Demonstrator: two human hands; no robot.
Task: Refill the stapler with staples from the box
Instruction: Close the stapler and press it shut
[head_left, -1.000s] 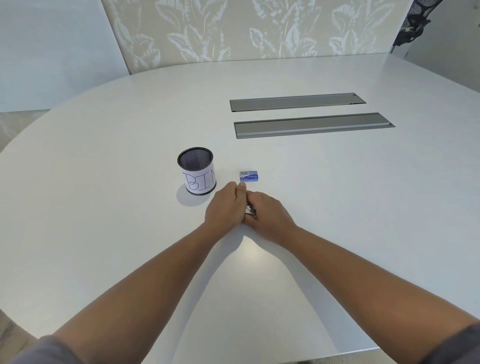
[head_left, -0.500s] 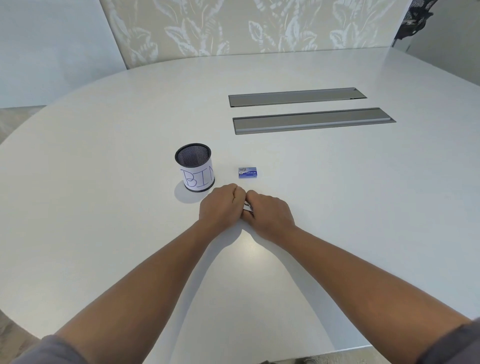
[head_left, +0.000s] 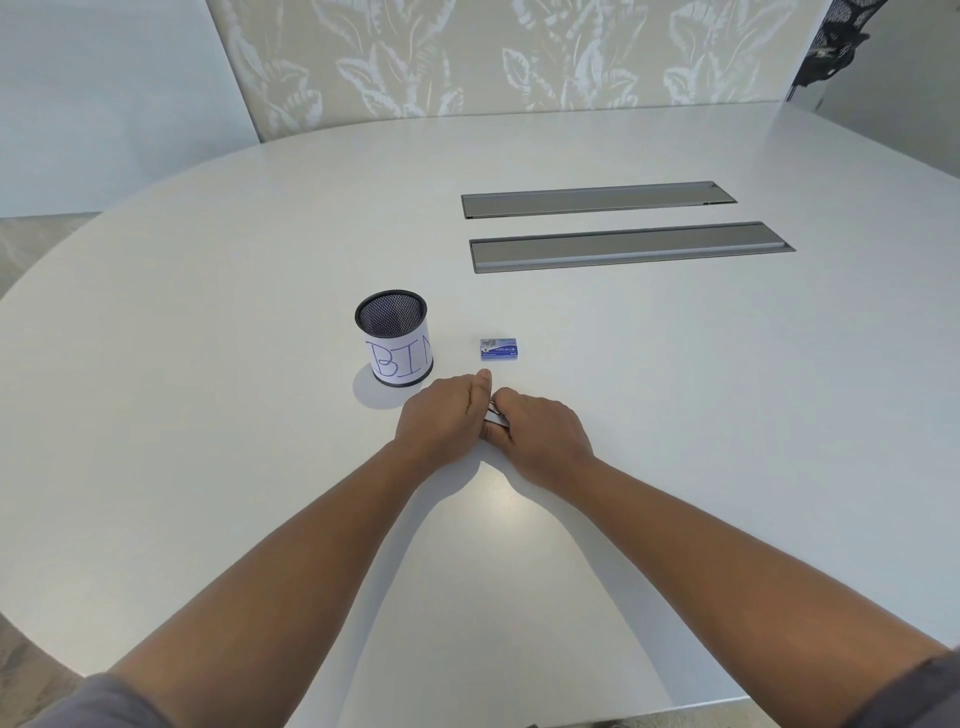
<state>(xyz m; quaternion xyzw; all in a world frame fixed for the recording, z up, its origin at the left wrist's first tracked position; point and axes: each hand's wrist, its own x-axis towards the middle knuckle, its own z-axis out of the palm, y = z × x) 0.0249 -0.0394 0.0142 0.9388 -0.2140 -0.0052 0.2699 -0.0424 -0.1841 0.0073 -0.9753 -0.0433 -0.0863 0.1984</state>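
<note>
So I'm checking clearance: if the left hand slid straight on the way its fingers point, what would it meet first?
Probably the small blue staple box: the left hand points up and slightly right toward it across bare table. Depth is uncertain.

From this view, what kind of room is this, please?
Probably an office meeting room: a large white table with two grey cable hatches set in it, a mesh pen cup and a small staple box.

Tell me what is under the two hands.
A sliver of silver metal stapler shows between the left hand and right hand. The rest is covered, so whether it is open cannot be seen.
</note>
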